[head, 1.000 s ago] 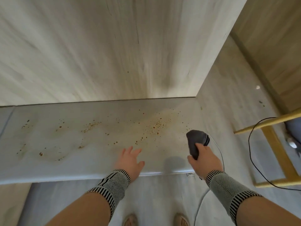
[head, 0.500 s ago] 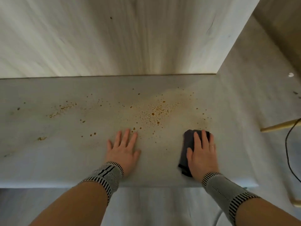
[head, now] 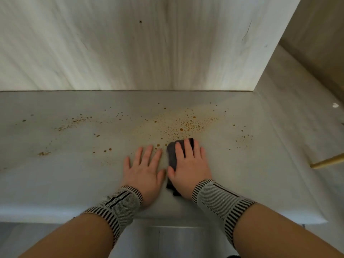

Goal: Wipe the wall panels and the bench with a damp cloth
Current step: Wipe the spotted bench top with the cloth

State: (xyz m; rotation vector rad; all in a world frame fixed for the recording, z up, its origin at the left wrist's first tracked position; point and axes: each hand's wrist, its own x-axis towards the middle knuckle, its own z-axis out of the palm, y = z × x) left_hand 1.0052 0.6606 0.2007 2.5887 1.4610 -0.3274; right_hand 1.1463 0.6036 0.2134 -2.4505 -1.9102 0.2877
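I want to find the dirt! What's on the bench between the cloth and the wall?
In the head view, orange-brown spots speckle the bench between the dark cloth and the wall panel.

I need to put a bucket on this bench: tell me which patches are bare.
Free: the pale grey bench right of the right hand, and the near-left strip beside the left hand. Crowded: both hands and the dark grey cloth mid-bench, brown spatter behind.
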